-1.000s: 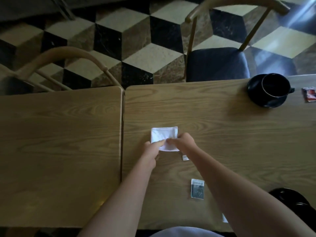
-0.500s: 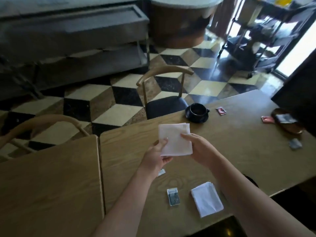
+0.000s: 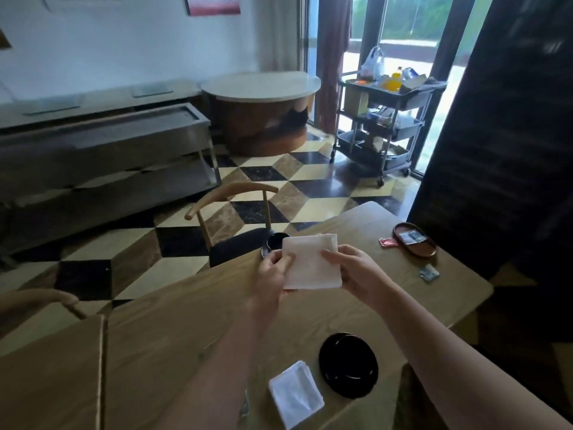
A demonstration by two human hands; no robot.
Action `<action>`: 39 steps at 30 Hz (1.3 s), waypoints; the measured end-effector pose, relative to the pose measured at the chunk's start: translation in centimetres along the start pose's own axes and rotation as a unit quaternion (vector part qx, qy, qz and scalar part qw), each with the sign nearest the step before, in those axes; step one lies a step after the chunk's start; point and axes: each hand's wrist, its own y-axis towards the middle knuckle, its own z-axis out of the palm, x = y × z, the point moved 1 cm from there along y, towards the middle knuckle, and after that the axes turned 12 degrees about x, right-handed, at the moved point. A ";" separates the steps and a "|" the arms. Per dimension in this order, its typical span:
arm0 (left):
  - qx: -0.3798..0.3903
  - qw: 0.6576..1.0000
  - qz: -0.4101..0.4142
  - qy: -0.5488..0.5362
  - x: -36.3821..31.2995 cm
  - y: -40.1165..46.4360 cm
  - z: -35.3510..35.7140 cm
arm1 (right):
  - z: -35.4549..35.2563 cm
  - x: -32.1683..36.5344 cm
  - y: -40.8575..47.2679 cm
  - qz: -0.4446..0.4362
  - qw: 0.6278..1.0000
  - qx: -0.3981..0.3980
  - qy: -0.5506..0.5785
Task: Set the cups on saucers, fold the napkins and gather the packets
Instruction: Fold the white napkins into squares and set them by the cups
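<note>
Both hands pinch one folded white napkin point(image 3: 311, 262) above the desk point(image 3: 173, 330), left hand point(image 3: 274, 273) on its left edge, right hand point(image 3: 356, 271) on its right. I'd square the corners before creasing, then lay it beside the second folded napkin point(image 3: 296, 392) below my wrists.

Both hands hold a napkin point(image 3: 311, 262) above the table point(image 3: 173, 330), the left hand point(image 3: 274, 274) at its left edge, the right hand point(image 3: 356, 271) at its right. Behind it stands a cup point(image 3: 274, 242), a chair point(image 3: 231, 225) beyond. Nearer lie a second napkin point(image 3: 296, 394) and, to its right, a saucer point(image 3: 348, 364). Far right sits a tray point(image 3: 415, 240) holding a packet point(image 3: 410, 236); another packet point(image 3: 387, 242) lies to its left and a third point(image 3: 429, 272) nearer.
</note>
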 end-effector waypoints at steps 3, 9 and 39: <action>0.019 1.000 0.016 0.015 1.1 1.6 5.4 | -5.2 2.0 -2.1 -0.013 1.000 -0.021 -0.019; 0.022 0.999 0.040 0.026 2.8 4.7 15.7 | -14.9 5.8 -5.3 -0.038 0.997 -0.050 -0.044; -0.166 0.964 -0.185 -0.091 11.9 21.3 9.6 | -24.3 -4.3 18.8 0.267 0.960 0.009 -0.088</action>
